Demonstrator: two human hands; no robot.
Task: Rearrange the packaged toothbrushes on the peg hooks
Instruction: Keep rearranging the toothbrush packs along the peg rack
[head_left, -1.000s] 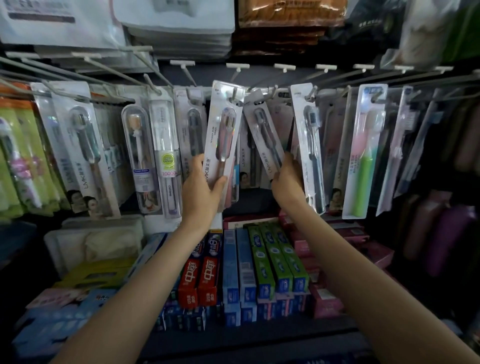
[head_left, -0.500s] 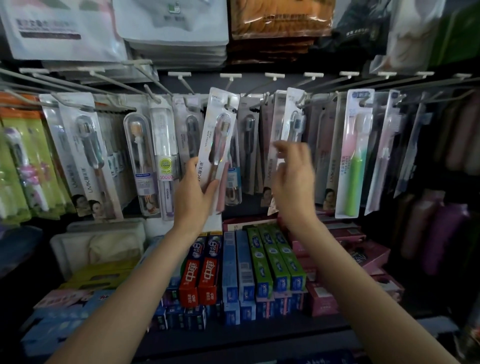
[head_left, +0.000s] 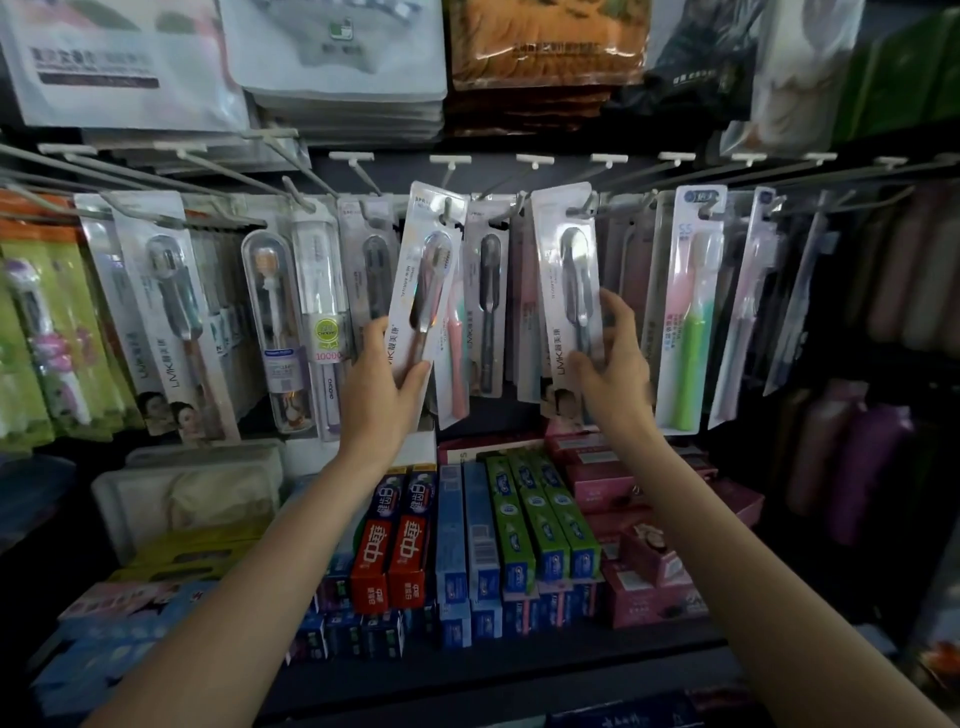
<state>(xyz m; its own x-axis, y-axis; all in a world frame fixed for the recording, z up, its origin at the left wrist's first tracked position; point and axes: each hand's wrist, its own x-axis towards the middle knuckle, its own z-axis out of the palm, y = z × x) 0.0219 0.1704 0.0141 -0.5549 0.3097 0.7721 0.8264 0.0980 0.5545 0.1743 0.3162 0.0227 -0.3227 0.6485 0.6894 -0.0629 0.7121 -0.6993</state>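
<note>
Hands are both raised to the row of peg hooks (head_left: 519, 208), and each one grasps a packaged toothbrush. Our left hand (head_left: 382, 384) pinches the lower end of a white LMK pack (head_left: 421, 280) between thumb and fingers; this pack tilts, with its top leaning to the right, and its hang hole sits at a hook tip. Our right hand (head_left: 615, 358) grips a second LMK pack (head_left: 566, 291) with a dark brush inside, the fingers curled around its right edge and the thumb on the lower front. This pack is almost upright, and its top corner is near a hook, but we cannot tell if it hangs on it. Between the two packs a dark toothbrush pack (head_left: 488, 301) and a pink one (head_left: 457, 358) hang from the hooks. To the right of our right hand hangs a pack with a pink and green brush (head_left: 688, 312). Below, on the shelf (head_left: 519, 670), toothpaste boxes (head_left: 467, 540) lie in rows: red, blue, green and pink. Above the hooks we see flat white packets (head_left: 343, 62) in stacks.
</note>
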